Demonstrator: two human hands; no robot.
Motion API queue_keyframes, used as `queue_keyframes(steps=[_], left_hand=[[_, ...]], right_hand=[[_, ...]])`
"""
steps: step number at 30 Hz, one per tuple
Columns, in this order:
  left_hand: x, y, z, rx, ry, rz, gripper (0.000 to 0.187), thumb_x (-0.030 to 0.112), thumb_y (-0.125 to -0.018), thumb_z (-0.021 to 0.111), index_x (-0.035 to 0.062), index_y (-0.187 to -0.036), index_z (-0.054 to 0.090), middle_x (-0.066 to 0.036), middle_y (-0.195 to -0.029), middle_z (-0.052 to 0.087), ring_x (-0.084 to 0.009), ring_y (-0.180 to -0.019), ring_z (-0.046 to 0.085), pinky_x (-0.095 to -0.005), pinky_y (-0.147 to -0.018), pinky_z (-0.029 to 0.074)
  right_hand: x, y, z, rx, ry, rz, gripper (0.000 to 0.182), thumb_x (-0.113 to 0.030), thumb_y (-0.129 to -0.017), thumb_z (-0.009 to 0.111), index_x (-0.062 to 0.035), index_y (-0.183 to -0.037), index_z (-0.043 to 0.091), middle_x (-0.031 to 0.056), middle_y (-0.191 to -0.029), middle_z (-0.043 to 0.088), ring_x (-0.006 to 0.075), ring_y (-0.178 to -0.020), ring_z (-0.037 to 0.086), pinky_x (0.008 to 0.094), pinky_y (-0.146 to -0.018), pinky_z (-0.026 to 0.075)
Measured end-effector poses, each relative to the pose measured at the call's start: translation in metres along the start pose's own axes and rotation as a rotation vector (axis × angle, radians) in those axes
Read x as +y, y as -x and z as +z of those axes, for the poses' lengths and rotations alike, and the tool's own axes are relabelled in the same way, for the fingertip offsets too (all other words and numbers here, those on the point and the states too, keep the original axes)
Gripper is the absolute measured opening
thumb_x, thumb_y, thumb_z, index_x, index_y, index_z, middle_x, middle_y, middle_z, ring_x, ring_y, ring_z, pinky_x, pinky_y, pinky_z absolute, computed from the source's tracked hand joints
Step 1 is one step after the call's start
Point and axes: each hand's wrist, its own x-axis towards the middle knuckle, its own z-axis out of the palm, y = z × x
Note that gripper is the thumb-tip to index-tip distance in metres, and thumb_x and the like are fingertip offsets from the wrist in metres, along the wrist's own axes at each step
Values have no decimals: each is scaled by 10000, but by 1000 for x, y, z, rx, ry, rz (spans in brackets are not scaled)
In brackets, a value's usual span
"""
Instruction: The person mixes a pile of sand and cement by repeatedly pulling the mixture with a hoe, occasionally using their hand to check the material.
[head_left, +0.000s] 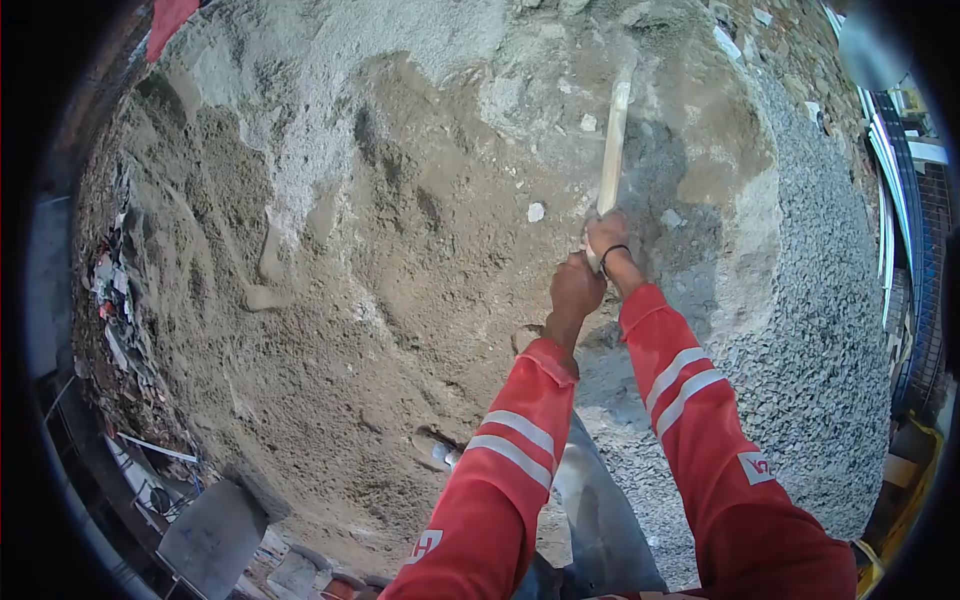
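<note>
over sand [400, 290], left grip [578, 287] and right grip [608, 236] clasp a pale, straight wooden handle [614, 145].

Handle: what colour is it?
The handle is a pale, light tan; the head view shows it best.

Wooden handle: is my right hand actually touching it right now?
Touching. The head view shows the right hand closed around the wooden handle, which runs out beyond the fist.
</note>
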Motion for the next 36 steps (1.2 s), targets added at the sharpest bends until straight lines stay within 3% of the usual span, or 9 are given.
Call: queue_keyframes(steps=[7, 10, 15, 16, 18, 24, 27, 30, 36], left_hand=[[-92, 114, -10, -133, -17, -230, 452, 272, -768, 649, -35, -1080, 531, -270, -1016, 594, -416, -953, 605, -465, -822, 497], [-136, 150, -27, -109, -125, -239, 395, 232, -768, 627, -21, -1060, 544, -243, -977, 615, -382, -914, 632, -450, -795, 514], [-201, 216, -106, 105, -97, -76, 239, 173, -741, 609, 10, -915, 591, -184, -820, 637, -338, -783, 654, -410, -687, 534], [-217, 244, -129, 145, -106, -80, 203, 157, -741, 598, 10, -881, 597, -185, -803, 634, -332, -769, 652, -408, -665, 531], [-266, 324, -162, 216, -87, 24, 181, 150, -754, 574, 11, -865, 601, -186, -766, 622, -330, -713, 642, -409, -613, 518], [-433, 671, -256, -26, -86, -420, 243, 138, -737, 563, 85, -968, 619, -193, -734, 626, -382, -693, 630, -484, -638, 499], [-497, 847, -296, -28, -48, -641, 281, 141, -640, 643, 124, -920, 645, -136, -713, 645, -358, -678, 628, -465, -608, 482], [-497, 966, -320, -51, -141, -889, 257, 133, -646, 660, 121, -903, 651, -131, -725, 652, -363, -697, 630, -445, -628, 488], [-477, 979, -261, -37, -18, -925, 302, 133, -684, 627, 131, -986, 631, -156, -754, 653, -383, -727, 626, -475, -649, 487]], right_hand=[[31, 150, 57, -405, -511, 392, 143, -148, -841, 565, -6, -825, 566, 114, -651, 544, 209, -586, 596, 378, -503, 485], [76, 176, 119, -528, -870, 490, 100, -111, -842, 553, -15, -870, 542, 86, -660, 508, 215, -551, 525, 367, -499, 458], [-3, 262, 120, -606, -1077, 607, 257, -175, -801, 627, -53, -969, 475, 76, -772, 506, 231, -704, 547, 363, -680, 488], [22, 249, 141, -802, -1085, 540, 310, -260, -796, 641, -81, -986, 475, 72, -829, 512, 225, -748, 551, 373, -728, 489], [-11, 312, 157, -607, -1008, 722, 324, -327, -791, 643, -105, -969, 488, 55, -820, 517, 210, -739, 553, 359, -710, 494], [36, 575, 310, -969, -844, 1006, 252, -349, -820, 605, -136, -767, 481, -6, -702, 484, 178, -613, 490, 359, -602, 450], [18, 790, 334, -1121, -620, 1279, 302, -267, -754, 711, -131, -970, 550, 11, -947, 589, 222, -910, 594, 432, -875, 419], [-12, 924, 320, -1347, -444, 1347, 316, -225, -766, 703, -145, -1023, 538, 27, -986, 603, 229, -970, 583, 446, -893, 413], [1, 907, 285, -1396, -378, 1137, 334, -242, -763, 700, -137, -1028, 525, 58, -1006, 611, 252, -985, 593, 475, -919, 381]])
